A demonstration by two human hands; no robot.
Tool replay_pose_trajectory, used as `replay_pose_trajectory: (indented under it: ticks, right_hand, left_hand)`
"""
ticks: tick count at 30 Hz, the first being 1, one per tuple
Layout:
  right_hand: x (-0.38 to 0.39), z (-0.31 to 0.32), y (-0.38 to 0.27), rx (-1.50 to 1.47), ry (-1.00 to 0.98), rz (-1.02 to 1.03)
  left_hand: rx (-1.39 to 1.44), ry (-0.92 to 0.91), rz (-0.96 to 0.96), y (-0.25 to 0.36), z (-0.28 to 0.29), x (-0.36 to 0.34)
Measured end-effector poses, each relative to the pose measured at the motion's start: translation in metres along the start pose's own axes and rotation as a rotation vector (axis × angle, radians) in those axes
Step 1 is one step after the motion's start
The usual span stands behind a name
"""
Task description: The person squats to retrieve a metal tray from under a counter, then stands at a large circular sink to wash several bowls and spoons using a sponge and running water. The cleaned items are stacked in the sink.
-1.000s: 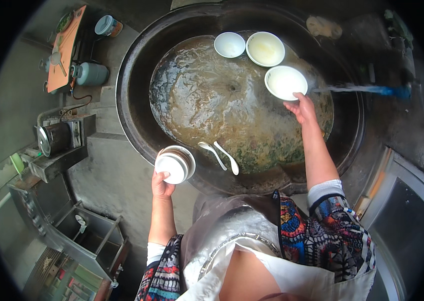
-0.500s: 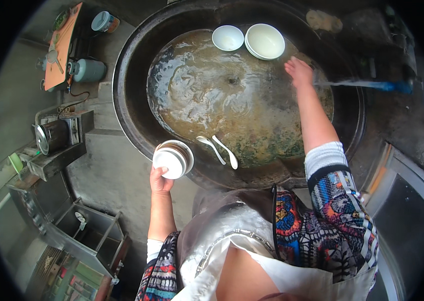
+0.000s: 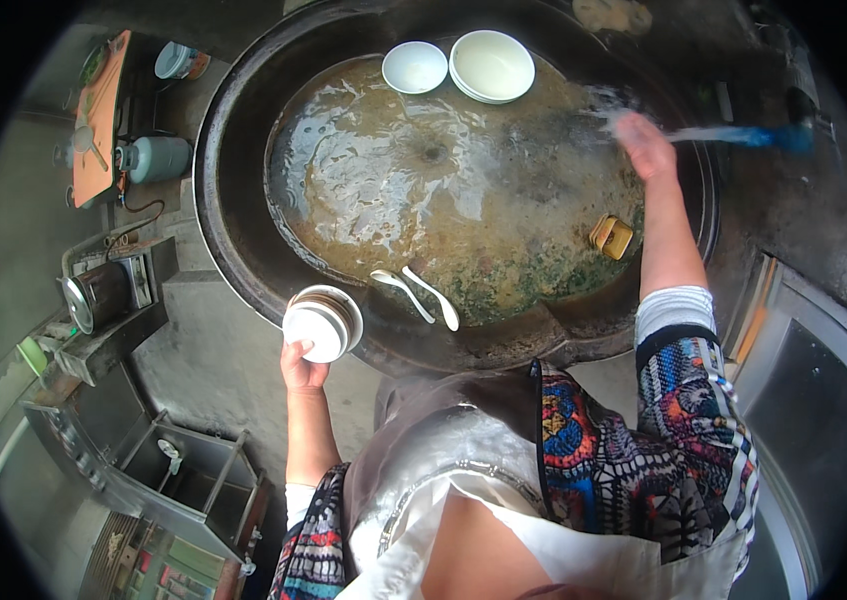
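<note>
My left hand (image 3: 304, 370) grips a stack of small white bowls (image 3: 317, 332) at the near left rim of a large dark wok-like basin (image 3: 228, 160). At the basin's right side, my right hand (image 3: 646, 148) is in a jet of water (image 3: 708, 134) from a blue nozzle (image 3: 793, 138). Its fingers look stretched out, partly lost in the splash, with nothing seen in them. Two white spoons (image 3: 432, 300) lie side by side near the basin's front edge. Along the far edge sit a white bowl (image 3: 415, 68) and larger stacked bowls (image 3: 492, 66).
Cloudy water with greenish scraps covers the basin floor. A small yellow squarish object (image 3: 611, 237) lies inside, near my right forearm. To the left stand a gas cylinder (image 3: 156, 159), an orange-topped table (image 3: 101, 125), a lidded pot (image 3: 98, 298) and a metal sink (image 3: 168, 470).
My right hand has moved right, away from the larger bowls and into the water jet. The yellow object beside my forearm now shows. The whole view has shifted slightly; my left hand keeps the stack.
</note>
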State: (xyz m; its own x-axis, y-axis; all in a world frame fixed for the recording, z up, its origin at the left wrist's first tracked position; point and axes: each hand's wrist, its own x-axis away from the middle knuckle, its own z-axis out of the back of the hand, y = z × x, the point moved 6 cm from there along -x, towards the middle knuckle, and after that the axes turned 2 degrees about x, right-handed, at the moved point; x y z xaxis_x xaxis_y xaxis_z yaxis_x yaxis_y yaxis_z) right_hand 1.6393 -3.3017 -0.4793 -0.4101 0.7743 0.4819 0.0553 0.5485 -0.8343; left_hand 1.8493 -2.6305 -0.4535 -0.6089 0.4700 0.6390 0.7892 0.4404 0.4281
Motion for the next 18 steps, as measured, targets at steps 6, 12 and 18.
replay_pose_trajectory:
  ticks: [6, 12, 18]
  right_hand:
    - [0.028, -0.001, 0.103, 1.533, 0.262, 0.102]
    - [0.085, -0.105, 0.215, 1.474, 0.502, -0.042]
    - [0.069, -0.171, 0.213, 1.074, 0.140, 0.297]
  left_hand:
    - [-0.001, 0.043, 0.022, -0.001, 0.006, 0.000]
    - [-0.005, 0.013, 0.010, 0.001, -0.002, 0.000]
    - [0.000, 0.029, 0.022, 0.002, -0.007, -0.001]
